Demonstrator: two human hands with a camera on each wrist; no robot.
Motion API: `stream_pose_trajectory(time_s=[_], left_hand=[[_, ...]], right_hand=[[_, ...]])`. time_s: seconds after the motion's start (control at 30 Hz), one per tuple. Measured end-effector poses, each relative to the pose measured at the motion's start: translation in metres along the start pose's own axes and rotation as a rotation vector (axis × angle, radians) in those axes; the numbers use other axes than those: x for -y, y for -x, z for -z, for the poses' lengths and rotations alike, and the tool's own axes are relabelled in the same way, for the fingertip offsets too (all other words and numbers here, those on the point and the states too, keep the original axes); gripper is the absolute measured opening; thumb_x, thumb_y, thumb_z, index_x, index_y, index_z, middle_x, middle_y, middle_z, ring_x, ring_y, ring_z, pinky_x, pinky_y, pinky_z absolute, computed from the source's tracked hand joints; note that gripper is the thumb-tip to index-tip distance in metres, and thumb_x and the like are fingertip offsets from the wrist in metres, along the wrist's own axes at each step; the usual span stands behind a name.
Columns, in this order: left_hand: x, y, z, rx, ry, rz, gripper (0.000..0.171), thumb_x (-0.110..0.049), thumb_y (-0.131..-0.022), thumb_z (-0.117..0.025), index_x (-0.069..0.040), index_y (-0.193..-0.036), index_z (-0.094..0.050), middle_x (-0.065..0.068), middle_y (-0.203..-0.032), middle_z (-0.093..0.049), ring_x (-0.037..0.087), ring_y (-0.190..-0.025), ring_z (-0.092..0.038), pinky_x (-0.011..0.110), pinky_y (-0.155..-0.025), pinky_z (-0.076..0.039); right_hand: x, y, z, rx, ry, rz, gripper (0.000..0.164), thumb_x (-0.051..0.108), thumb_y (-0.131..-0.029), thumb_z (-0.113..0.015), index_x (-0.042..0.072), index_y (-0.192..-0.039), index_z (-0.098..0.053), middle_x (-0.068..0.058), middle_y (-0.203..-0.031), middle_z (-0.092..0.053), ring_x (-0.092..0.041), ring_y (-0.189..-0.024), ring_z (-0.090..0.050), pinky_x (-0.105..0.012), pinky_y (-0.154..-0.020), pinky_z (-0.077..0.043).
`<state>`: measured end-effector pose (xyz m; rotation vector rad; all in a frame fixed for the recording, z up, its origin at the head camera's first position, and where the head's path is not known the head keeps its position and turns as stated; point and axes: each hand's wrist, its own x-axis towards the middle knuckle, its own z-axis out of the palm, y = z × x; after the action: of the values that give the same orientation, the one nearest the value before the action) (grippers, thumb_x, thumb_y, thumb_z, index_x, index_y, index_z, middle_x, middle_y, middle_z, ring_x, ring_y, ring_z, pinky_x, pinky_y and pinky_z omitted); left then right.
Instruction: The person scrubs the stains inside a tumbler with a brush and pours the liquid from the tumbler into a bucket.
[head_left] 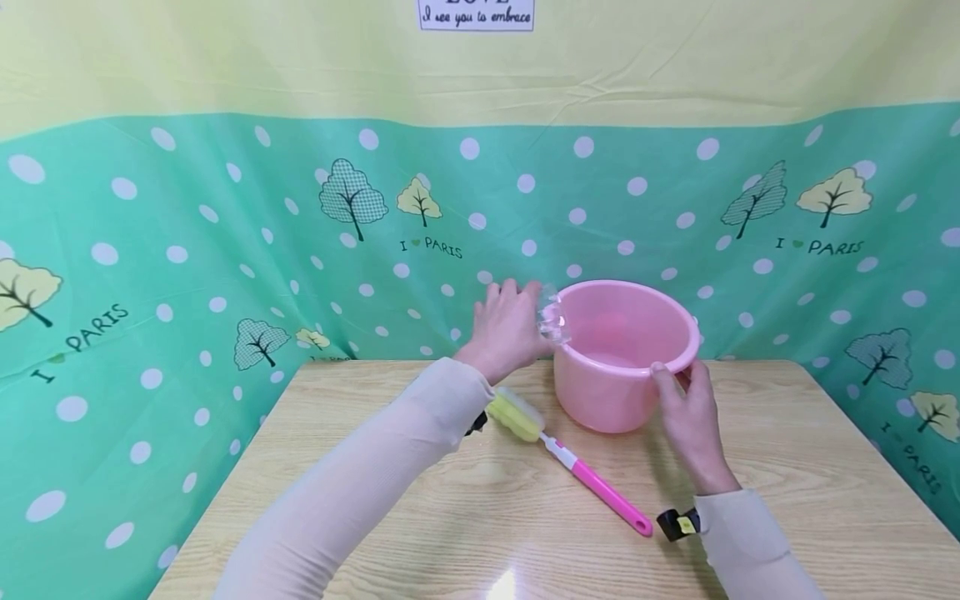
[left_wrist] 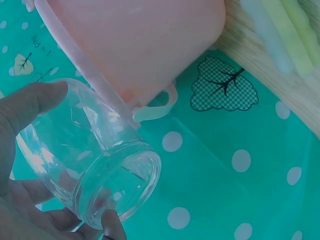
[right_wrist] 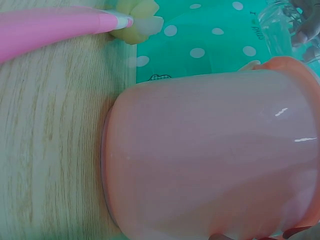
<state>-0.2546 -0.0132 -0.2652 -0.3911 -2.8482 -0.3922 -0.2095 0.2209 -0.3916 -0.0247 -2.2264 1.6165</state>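
My left hand (head_left: 505,329) grips a clear glass cup (head_left: 552,317) at the left rim of a pink plastic bucket (head_left: 609,396). In the left wrist view the cup (left_wrist: 75,145) is tilted, with the thumb on one side and curled fingers on the other. It overlaps the bucket's rim there, close to a small loop handle (left_wrist: 162,107). My right hand (head_left: 690,417) holds the bucket's near right rim, thumb on top and fingers against the outside. The bucket stands upright. Whether it holds water I cannot tell.
A bottle brush with a pink handle (head_left: 603,492) and a yellow-and-white sponge head (head_left: 517,415) lies on the wooden table (head_left: 420,533) in front of the bucket. Behind the table hangs a green dotted curtain (head_left: 480,192).
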Motion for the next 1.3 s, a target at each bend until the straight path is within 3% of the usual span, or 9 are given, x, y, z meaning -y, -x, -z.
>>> stream_pose_trajectory(time_s=[0.37,1.03,1.3], left_hand=[[-0.0010,0.0001,-0.0005,0.003,0.002,0.000,0.086,-0.053,-0.067,-0.079,-0.019,-0.138,-0.045,0.004,-0.111,-0.050,0.021,-0.100,-0.040,0.039,-0.083,-0.040],[-0.0042,-0.0008,-0.0027,-0.024,-0.077,-0.025,0.078,-0.049,-0.069,-0.080,-0.019,-0.133,-0.047,0.003,-0.105,-0.050,0.022,-0.096,-0.040,0.038,-0.079,-0.038],[-0.0044,-0.0012,-0.0048,-0.045,-0.074,-0.035,0.080,-0.043,-0.070,-0.081,-0.020,-0.135,-0.040,0.004,-0.106,-0.051,0.023,-0.097,-0.041,0.039,-0.079,-0.039]], right_hand=[[-0.0004,-0.0005,0.0002,0.002,-0.009,-0.001,0.066,0.037,-0.100,-0.046,0.003,-0.149,-0.019,-0.019,-0.148,-0.030,-0.034,-0.136,-0.029,-0.054,-0.109,-0.031],[-0.0001,-0.0006,-0.0007,-0.009,-0.006,0.011,0.065,0.037,-0.099,-0.047,0.002,-0.148,-0.021,-0.020,-0.147,-0.031,-0.034,-0.135,-0.031,-0.053,-0.109,-0.031],[0.0003,0.0002,-0.0002,-0.005,-0.008,0.008,0.066,0.037,-0.100,-0.047,0.003,-0.149,-0.019,-0.019,-0.148,-0.031,-0.034,-0.135,-0.031,-0.054,-0.108,-0.031]])
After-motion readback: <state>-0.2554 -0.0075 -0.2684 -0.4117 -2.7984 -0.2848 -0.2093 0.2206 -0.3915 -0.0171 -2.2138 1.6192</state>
